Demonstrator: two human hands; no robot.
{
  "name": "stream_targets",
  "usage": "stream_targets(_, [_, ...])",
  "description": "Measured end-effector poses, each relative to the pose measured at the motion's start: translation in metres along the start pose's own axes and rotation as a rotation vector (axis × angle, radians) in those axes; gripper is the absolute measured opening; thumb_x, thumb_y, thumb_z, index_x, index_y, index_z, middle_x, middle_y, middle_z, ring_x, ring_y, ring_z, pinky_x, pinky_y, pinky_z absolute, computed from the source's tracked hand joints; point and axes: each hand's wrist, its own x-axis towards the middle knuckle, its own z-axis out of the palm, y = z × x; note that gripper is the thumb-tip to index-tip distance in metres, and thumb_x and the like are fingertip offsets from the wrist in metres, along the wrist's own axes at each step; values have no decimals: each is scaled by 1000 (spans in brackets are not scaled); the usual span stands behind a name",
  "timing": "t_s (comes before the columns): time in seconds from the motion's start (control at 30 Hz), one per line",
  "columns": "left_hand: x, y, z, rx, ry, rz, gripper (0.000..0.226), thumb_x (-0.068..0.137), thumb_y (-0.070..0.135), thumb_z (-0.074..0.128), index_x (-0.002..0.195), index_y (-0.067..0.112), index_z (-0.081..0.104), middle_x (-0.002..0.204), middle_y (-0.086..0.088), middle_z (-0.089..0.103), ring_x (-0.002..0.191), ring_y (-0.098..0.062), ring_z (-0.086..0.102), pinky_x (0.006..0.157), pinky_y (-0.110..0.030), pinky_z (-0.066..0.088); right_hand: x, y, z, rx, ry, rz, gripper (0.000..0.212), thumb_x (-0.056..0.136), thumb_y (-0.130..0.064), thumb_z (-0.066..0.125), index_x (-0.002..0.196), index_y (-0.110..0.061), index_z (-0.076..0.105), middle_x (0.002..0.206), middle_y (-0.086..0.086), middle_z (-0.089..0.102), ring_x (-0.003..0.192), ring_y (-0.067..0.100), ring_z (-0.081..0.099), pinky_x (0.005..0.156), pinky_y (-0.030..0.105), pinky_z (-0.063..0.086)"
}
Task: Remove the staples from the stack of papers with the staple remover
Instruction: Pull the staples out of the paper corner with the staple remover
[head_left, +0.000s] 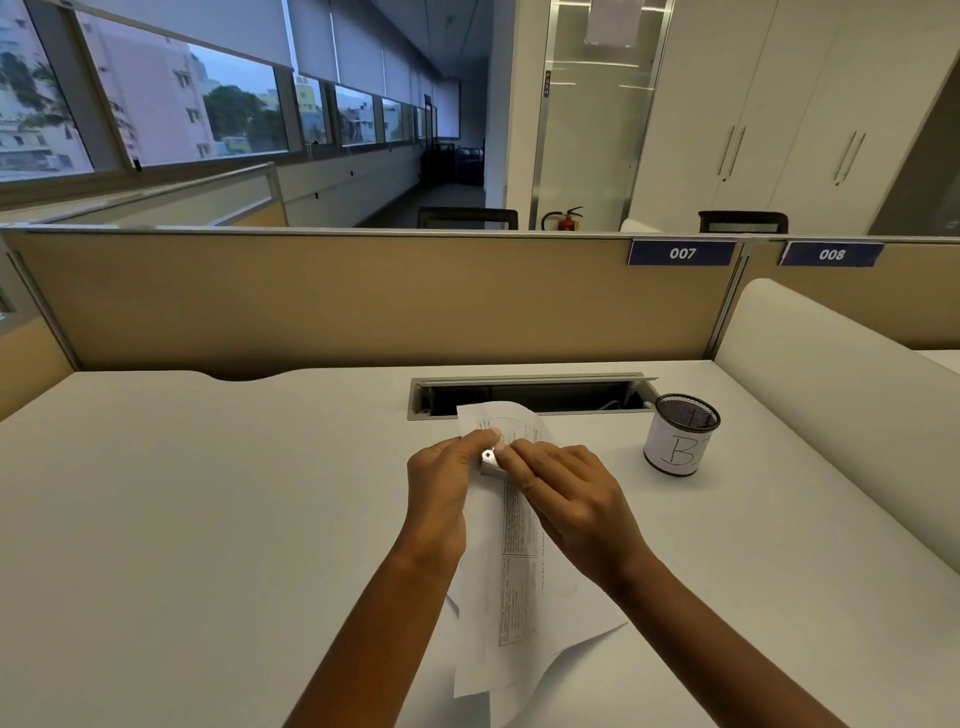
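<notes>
Over curled papers (521, 571), right hand (571, 499) pinches shiny staple remover (490, 461).

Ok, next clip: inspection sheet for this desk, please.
Surface: pale white desk, flat.
Job's things: stack of printed white papers lies on it, far end curled up; small silver metal staple remover at that end, between the hands.
Clutter: black mesh pen cup wrapped in white paper marked B, right of the papers.
Grippers: left hand pinches the papers, thumb on top; right hand grips the remover.
Cables: open grey cable tray in the desk; pale cable seemingly inside.
Surroundings: beige partition, numbered 007 and 008; red fire extinguisher beyond.
</notes>
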Motion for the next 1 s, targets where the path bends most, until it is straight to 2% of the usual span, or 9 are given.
stream_targets(0.1, [3, 1, 1, -6, -30, 4, 8, 81, 25, 59, 84, 17, 58, 95, -9, 59, 89, -29, 54, 78, -37, 47, 2, 1, 0, 14, 13, 16, 34, 71, -22, 63, 98, -4, 69, 92, 13, 74, 80, 27, 71, 65, 29, 56])
stream_targets(0.2, [6, 3, -2, -69, -74, 7, 7, 82, 25, 57, 78, 22, 62, 87, -6, 64, 82, -26, 59, 72, -35, 52, 3, -1, 0, 84, 31, 124, 24, 83, -18, 59, 99, -2, 69, 92, 15, 73, 75, 29, 71, 62, 28, 56])
stream_targets(0.3, [7, 2, -5, -71, -113, 41, 8, 84, 24, 54, 81, 23, 62, 90, -3, 66, 78, -25, 62, 68, -32, 54, 0, -3, -2, 244, 28, 306, 36, 66, -3, 71, 102, 0, 67, 94, 17, 72, 74, 31, 70, 61, 30, 57])
stream_targets(0.37, [6, 2, -7, -52, -119, 63, 11, 85, 24, 54, 90, 19, 62, 96, -5, 66, 81, -26, 63, 69, -34, 54, 0, -3, -4, 316, 8, 396, 43, 62, 5, 75, 104, -1, 66, 95, 17, 71, 75, 30, 70, 64, 26, 56])
stream_targets(0.43, [6, 2, -8, -32, -116, 87, 12, 85, 23, 53, 93, 19, 62, 96, -4, 66, 81, -27, 63, 70, -35, 54, 2, -4, -5, 351, 0, 468, 42, 64, 4, 76, 104, -2, 66, 96, 16, 70, 77, 29, 68, 65, 22, 54])
stream_targets(0.5, [5, 2, -7, -10, -108, 116, 8, 84, 23, 53, 84, 23, 62, 89, -1, 65, 78, -26, 62, 70, -35, 54, 5, -5, -7, 362, 9, 514, 39, 66, -1, 75, 104, -2, 66, 96, 16, 70, 77, 30, 67, 65, 21, 52])
stream_targets(0.6, [3, 1, -6, 21, -85, 156, 13, 84, 23, 54, 74, 29, 59, 80, 3, 64, 79, -28, 61, 74, -39, 53, 8, -7, -9, 347, 7, 520, 40, 64, -2, 76, 102, -1, 67, 93, 18, 70, 75, 32, 67, 64, 21, 49])
stream_targets(0.7, [1, 1, -5, 36, -72, 179, 13, 83, 23, 54, 72, 28, 60, 78, 2, 64, 81, -31, 61, 77, -42, 52, 8, -9, -10, 338, 10, 497, 40, 63, -2, 76, 103, -1, 67, 93, 18, 70, 74, 33, 67, 62, 25, 54])
stream_targets(1.0, [-2, 0, -3, 51, -9, 189, 16, 82, 22, 57, 67, 26, 60, 78, 1, 64, 72, -25, 59, 68, -33, 51, 9, -12, -11, 242, 0, 379, 42, 60, 0, 76, 101, -1, 67, 89, 19, 71, 67, 31, 70, 54, 31, 57])
